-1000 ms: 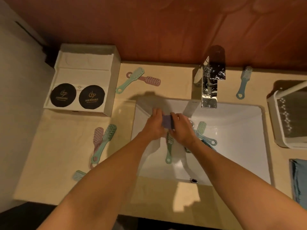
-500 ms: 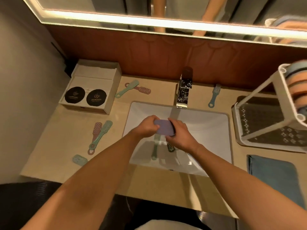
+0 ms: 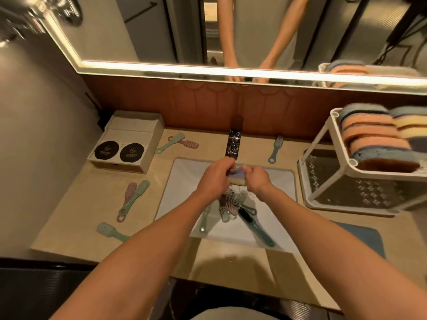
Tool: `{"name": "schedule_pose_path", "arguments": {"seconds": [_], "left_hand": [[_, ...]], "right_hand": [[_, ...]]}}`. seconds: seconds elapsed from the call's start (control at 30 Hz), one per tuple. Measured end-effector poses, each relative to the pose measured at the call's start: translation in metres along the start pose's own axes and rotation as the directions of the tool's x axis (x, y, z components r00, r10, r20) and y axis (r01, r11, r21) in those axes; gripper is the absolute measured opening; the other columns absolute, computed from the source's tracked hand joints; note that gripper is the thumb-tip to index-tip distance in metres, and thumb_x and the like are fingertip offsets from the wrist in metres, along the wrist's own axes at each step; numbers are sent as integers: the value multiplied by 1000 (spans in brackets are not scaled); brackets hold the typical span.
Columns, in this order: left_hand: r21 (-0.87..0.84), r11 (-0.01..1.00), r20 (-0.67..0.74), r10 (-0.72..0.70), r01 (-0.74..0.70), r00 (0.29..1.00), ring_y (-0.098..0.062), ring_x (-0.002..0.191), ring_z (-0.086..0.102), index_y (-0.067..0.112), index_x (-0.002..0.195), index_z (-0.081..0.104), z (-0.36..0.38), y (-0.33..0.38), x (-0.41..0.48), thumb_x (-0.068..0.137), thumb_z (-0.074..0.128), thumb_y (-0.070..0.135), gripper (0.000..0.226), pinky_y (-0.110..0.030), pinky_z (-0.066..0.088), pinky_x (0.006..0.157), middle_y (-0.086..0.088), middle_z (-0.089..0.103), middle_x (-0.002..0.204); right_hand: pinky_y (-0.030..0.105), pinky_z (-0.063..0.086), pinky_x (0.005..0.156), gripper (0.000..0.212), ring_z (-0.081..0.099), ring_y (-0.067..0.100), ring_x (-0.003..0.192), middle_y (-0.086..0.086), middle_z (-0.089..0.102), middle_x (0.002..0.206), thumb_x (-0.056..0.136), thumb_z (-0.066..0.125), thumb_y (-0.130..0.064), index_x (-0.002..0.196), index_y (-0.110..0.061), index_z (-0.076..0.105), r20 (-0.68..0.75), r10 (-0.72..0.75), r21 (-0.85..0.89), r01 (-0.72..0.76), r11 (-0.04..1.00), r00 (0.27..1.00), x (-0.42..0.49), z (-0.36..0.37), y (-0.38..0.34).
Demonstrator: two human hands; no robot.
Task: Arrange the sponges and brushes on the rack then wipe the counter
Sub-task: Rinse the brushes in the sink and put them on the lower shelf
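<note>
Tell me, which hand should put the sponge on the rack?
Probably the right hand: both grip the sponge, but the rack stands right of the sink, so the left hand would have to cross.

Left hand [image 3: 216, 175] and right hand [image 3: 257, 179]: both grip one purple sponge [image 3: 236, 177] above sink [image 3: 182, 181]. Brushes [image 3: 233, 204] in basin; stacked sponges [image 3: 372, 137] on rack [image 3: 323, 179], right counter [image 3: 76, 209].

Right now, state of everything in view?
Sponge, held over the sink.
Left hand, grips sponge.
Right hand, grips sponge.
Rack, top tier holds stacked sponges.
Sink brushes, piled in basin.
Counter brushes, lying flat, unracked.
Cloth, lying flat.
Faucet, flow unclear.
</note>
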State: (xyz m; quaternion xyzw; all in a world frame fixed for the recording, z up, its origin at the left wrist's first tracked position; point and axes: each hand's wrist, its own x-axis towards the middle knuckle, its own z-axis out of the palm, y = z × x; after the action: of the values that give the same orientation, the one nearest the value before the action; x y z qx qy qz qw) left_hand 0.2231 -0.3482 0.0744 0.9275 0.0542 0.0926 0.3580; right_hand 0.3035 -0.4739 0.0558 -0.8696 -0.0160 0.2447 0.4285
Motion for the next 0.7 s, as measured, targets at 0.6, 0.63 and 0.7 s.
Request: {"name": "schedule_pose_path", "arguments": {"seconds": [0.6, 0.63, 0.7], "left_hand": [[-55, 996, -139, -74, 67, 988, -20, 97, 55, 14, 108, 61, -4, 71, 37, 92, 56, 0, 22, -32, 46, 89, -3, 53, 109], [-82, 993, -137, -95, 84, 986, -21, 102, 55, 15, 110, 62, -6, 76, 42, 92, 57, 0, 24, -31, 44, 92, -4, 53, 113], [-95, 990, -149, -120, 107, 982, -22, 110, 55, 22, 110, 62, -10, 87, 51, 91, 61, 4, 27, -39, 46, 98, 1, 54, 116]], "right_hand": [[38, 52, 73, 28, 60, 22, 83, 5, 65, 91, 105, 49, -31, 103, -10, 68, -23, -253, 195, 253, 948, 967, -21, -98, -18], [40, 53, 76, 24, 62, 22, 89, 5, 66, 97, 104, 51, -30, 107, -12, 67, -42, -272, 187, 275, 943, 961, -21, -106, -20], [38, 54, 80, 28, 61, 21, 98, 8, 65, 112, 102, 55, -28, 123, -12, 63, -50, -291, 182, 295, 938, 956, -22, -121, -26]]}}
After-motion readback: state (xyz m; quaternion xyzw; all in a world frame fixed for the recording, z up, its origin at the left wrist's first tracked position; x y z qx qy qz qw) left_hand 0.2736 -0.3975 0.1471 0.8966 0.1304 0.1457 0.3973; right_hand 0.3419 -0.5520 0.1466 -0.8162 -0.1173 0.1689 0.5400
